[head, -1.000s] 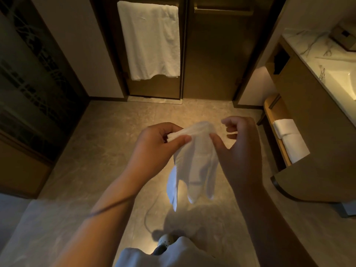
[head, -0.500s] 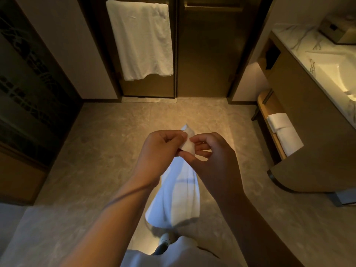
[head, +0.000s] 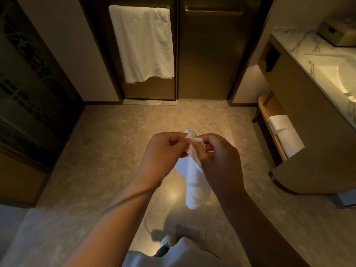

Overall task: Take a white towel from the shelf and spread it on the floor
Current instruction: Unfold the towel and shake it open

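Dim bathroom, warm light, polished stone floor (head: pixel 107 151) with a bright glare spot below the hands. Far wall: two dark doors; a large white towel (head: pixel 143 44) hangs over the bar of the left one. Right side: vanity counter (head: pixel 300 53) with marble top and a lit basin, a box at its far end. Beneath it, a low wooden shelf (head: pixel 268 110) holding folded white towels (head: pixel 287 134). Centre of view: left hand (head: pixel 163 153) and right hand (head: pixel 221 162) raised close together, both pinching the top edge of a small white towel (head: pixel 194 182). Fingers of each hand are curled closed on the cloth, thumbs pressing it against the forefingers; the pinch points nearly touch. Towel hangs down between the forearms, bunched and narrow, lower end clear of the floor. A thin dark band crosses the left forearm. One shoe (head: pixel 169 241) and pale clothing show at bottom edge.
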The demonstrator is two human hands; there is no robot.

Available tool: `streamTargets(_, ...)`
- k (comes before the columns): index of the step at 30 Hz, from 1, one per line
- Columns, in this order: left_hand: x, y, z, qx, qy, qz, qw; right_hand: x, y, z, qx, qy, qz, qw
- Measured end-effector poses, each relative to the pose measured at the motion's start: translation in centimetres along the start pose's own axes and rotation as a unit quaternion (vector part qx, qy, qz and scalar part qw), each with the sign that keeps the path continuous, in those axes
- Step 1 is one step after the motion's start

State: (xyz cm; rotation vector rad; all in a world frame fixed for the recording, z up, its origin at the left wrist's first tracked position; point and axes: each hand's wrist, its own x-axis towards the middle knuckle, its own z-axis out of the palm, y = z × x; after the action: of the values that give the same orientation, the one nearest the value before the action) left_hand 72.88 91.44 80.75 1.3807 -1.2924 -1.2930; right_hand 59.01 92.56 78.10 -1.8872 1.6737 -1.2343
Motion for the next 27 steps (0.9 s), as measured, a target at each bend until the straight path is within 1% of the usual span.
streamTargets(4, 0.7, 0.2, -0.3, 0.029, 0.006, 0.010, 1.000, 1.2, 1.1, -0.8, 0.030, 0.022, 0.029, 0.999)
streamTargets(8, 1.6, 0.1, -1.2, 0.085, 0.044, 0.022, 0.995, 2.7, 3.0, -2.6, -0.005, 0.060, 0.017, 0.998)
streamTargets(11, 2.4, 0.0, -2.5, 0.102, 0.068, 0.022, 0.992, 3.5, 5.0, -4.3, -0.027, 0.069, 0.012, 0.997)
streamTargets(19, 3.6, -1.5, -5.9, 0.097, 0.149, -0.020, 0.984, 4.0, 9.8, -7.3, -0.045, 0.106, 0.070, 0.991)
streamTargets(22, 3.9, -2.3, -5.9, 0.134, 0.161, -0.022, 0.978, 3.9, 10.5, -7.9, -0.045, 0.116, 0.086, 0.989)
streamTargets(27, 4.4, -3.2, -6.6, 0.173, 0.216, -0.014, 0.961, 4.1, 11.8, -9.2, -0.031, 0.153, 0.118, 0.981)
